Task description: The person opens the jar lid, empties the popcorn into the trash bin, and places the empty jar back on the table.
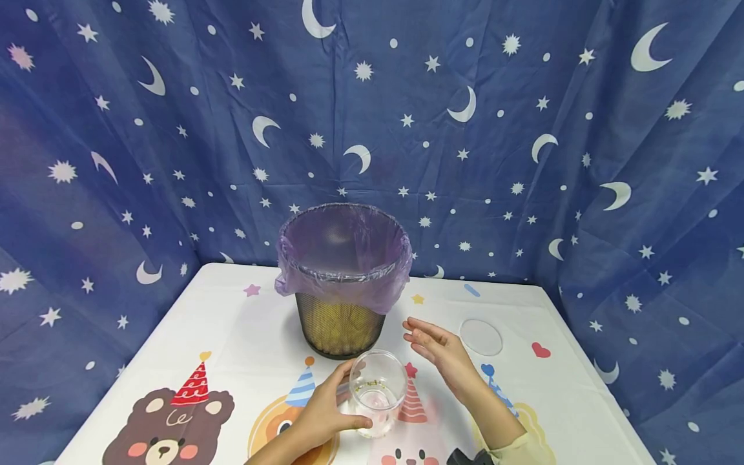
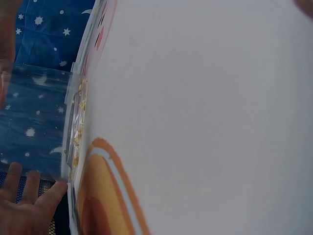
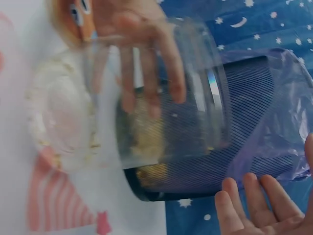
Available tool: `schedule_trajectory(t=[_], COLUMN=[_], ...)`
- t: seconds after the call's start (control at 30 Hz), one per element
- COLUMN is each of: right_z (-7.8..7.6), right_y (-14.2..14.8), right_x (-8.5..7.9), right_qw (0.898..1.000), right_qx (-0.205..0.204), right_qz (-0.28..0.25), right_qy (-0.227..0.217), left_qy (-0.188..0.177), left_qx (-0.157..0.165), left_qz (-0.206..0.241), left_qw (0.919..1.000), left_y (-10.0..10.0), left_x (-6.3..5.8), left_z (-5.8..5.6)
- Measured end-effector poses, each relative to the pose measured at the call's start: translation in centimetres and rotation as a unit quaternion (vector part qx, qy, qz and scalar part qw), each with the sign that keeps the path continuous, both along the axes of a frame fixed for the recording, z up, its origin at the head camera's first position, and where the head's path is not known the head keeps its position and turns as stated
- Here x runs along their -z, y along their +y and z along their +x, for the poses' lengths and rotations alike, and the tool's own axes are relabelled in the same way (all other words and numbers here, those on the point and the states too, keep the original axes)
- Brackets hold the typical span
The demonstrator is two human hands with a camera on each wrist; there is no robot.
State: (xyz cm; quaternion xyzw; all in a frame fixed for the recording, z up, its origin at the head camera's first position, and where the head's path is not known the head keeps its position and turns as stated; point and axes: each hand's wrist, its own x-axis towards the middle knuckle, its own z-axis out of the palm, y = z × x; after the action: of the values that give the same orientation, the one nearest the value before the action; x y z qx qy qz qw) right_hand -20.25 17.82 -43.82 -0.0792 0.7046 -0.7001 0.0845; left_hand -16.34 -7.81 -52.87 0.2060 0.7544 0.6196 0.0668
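Note:
My left hand (image 1: pixel 328 410) grips a clear plastic jar (image 1: pixel 378 394) from its left side, the thumb in front and the fingers behind. The jar has no lid on, and its mouth faces up. Small gold-coloured bits show around its base in the right wrist view, where the jar (image 3: pixel 161 63) is blurred and the left hand's fingers show through its wall. To the right of the jar, my right hand (image 1: pixel 444 355) is held up with fingers extended and nothing in them. Beyond it, a clear round lid (image 1: pixel 481 338) lies flat on the table.
A black mesh wastebasket (image 1: pixel 343 326) stands just behind the jar, lined with a purple plastic bag (image 1: pixel 378 290) folded over its rim. The white tablecloth (image 1: pixel 250 336) has printed party animals. Blue star-and-moon curtains (image 1: pixel 372 97) hang behind and at both sides.

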Motion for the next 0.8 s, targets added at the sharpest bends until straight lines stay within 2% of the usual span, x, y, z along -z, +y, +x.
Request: schedule_trajectory(t=[0.17, 0.43, 0.6, 0.8], right_z=[1.4, 2.7, 3.1, 3.7], right_y=[0.3, 0.1, -0.1, -0.5], right_x=[1.4, 2.8, 3.8, 4.8], right_qw=[0.998, 0.992, 0.99, 0.992], right_qx=[-0.038, -0.108, -0.122, -0.117], right_qz=[0.035, 0.042, 0.034, 0.026], right_qy=[0.025, 0.049, 0.062, 0.048], left_qy=[-0.002, -0.002, -0.003, -0.003], left_qx=[0.004, 0.005, 0.007, 0.007], left_qz=[0.001, 0.003, 0.008, 0.006], left_qw=[1.0, 1.0, 0.9999, 1.0], left_y=[0.0, 0.0, 0.0, 0.0], left_x=[-0.1, 0.0, -0.1, -0.2], left_z=[0.0, 0.1, 0.1, 0.1])
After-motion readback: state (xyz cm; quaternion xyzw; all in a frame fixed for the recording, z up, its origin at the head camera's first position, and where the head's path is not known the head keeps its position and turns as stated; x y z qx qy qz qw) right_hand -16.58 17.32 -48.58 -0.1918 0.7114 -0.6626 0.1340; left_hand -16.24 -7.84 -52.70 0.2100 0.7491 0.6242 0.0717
